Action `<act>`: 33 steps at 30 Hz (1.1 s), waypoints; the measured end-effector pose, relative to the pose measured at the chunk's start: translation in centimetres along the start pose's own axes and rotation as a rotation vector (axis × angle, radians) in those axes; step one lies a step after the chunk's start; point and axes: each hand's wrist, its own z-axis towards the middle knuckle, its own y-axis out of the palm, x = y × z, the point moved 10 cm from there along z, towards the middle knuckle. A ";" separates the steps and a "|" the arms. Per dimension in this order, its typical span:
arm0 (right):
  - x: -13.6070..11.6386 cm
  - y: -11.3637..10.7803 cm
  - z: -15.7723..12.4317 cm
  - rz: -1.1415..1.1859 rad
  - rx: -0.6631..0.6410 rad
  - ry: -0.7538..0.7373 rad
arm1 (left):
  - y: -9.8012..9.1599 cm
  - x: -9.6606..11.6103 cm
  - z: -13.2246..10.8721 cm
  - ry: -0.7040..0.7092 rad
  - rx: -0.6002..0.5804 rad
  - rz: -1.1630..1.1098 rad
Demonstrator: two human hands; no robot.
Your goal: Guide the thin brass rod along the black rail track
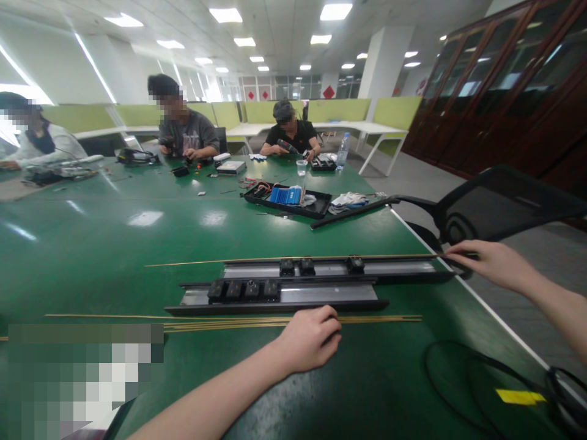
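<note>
Two long black power-track rails lie side by side on the green table. The near rail carries several black socket modules; the far rail carries three. My left hand rests knuckles-up on a bundle of thin brass rods in front of the near rail. My right hand pinches the right end of a single brass rod that runs along the far rail's back edge.
A black tray with a blue part and wires sits mid-table. Three other people work at the far end near a water bottle and a cup. A black chair stands at the right edge; black cables lie near me.
</note>
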 end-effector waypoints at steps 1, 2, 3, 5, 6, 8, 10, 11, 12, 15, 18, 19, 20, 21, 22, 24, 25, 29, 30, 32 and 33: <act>0.0 0.0 0.0 0.005 -0.001 -0.003 | 0.0 0.0 0.0 0.000 0.000 0.001; 0.0 -0.1 -0.1 0.007 0.000 -0.007 | 0.1 0.0 0.0 0.000 -0.001 0.003; -0.1 -0.2 -0.1 0.007 0.004 -0.011 | 0.1 0.0 0.0 0.000 -0.002 0.004; -0.2 -0.5 -0.1 -0.005 0.015 -0.014 | 0.1 -0.1 0.0 -0.001 -0.003 0.008; -0.1 -0.6 0.0 -0.013 0.014 -0.012 | 0.1 -0.1 0.0 -0.002 -0.006 0.010; 0.0 -0.6 0.0 -0.022 0.004 -0.005 | 0.1 -0.1 0.0 -0.002 -0.007 0.014; 0.2 -0.5 0.1 -0.022 -0.007 0.000 | 0.1 -0.1 0.1 -0.001 -0.010 0.015; 0.3 -0.5 0.1 -0.022 -0.007 0.002 | 0.0 -0.1 0.1 -0.001 -0.010 0.016; 0.4 -0.5 0.1 -0.022 -0.005 0.003 | 0.0 -0.1 0.2 -0.001 -0.010 0.017; 0.7 -0.5 0.1 -0.031 0.001 0.001 | 0.0 -0.1 0.2 -0.003 -0.010 0.018; 1.4 -0.5 0.2 -0.039 -0.007 0.021 | -0.1 0.1 0.1 -0.002 -0.008 0.014; 1.7 -0.5 0.2 -0.041 -0.013 0.034 | -0.1 0.1 0.1 -0.001 -0.008 0.012; 2.0 -0.5 0.3 -0.042 -0.021 0.047 | -0.2 0.1 0.1 -0.001 -0.008 0.011; 2.3 -0.6 0.3 -0.043 -0.025 0.059 | -0.2 0.1 0.1 -0.001 -0.007 0.010; 2.5 -0.7 0.3 -0.046 -0.027 0.069 | -0.2 0.1 0.1 0.001 -0.007 0.008; 3.0 -0.9 0.3 -0.054 -0.028 0.082 | -0.2 0.1 0.1 0.002 -0.007 0.006; 3.2 -1.0 0.3 -0.057 -0.029 0.085 | -0.2 0.0 0.1 0.001 -0.007 0.005; 4.1 -1.1 0.1 -0.072 -0.059 0.117 | -0.1 0.0 0.0 -0.005 -0.003 0.001; 4.4 -1.2 0.1 -0.076 -0.061 0.124 | -0.2 0.0 0.0 -0.006 -0.002 0.001; 5.0 -1.3 0.0 -0.083 -0.052 0.128 | -0.2 0.0 0.1 -0.007 -0.006 0.004; 5.3 -1.3 0.0 -0.083 -0.045 0.124 | -0.2 0.0 0.1 -0.006 -0.009 0.006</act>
